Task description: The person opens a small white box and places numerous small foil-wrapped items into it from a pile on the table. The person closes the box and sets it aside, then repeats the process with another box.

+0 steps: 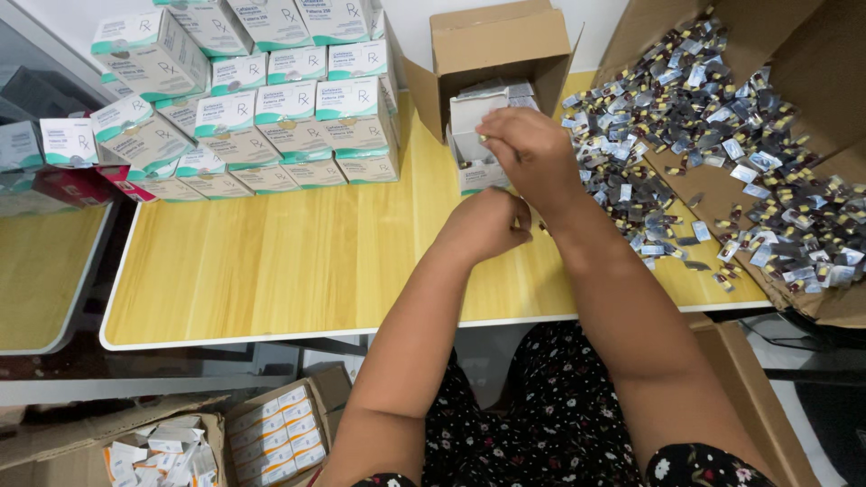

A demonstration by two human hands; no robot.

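The right hand (532, 153) pinched a small blister strip over the open white carton (478, 144) on the bench (298, 261), the left hand (487, 224) curled shut beside it, and a loose pinch could probably have dropped the strip among the heaped strips (713, 135).

stacked cartons (271, 99) sit left on the table (298, 261), open box (487, 54) behind centre, blister packs (713, 126) right.

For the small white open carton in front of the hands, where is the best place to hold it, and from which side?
Probably grip the small white carton across its two side walls, coming from above on the person's side. Its open mouth faces up and the brown cardboard box stands close behind it, so the far side is blocked.
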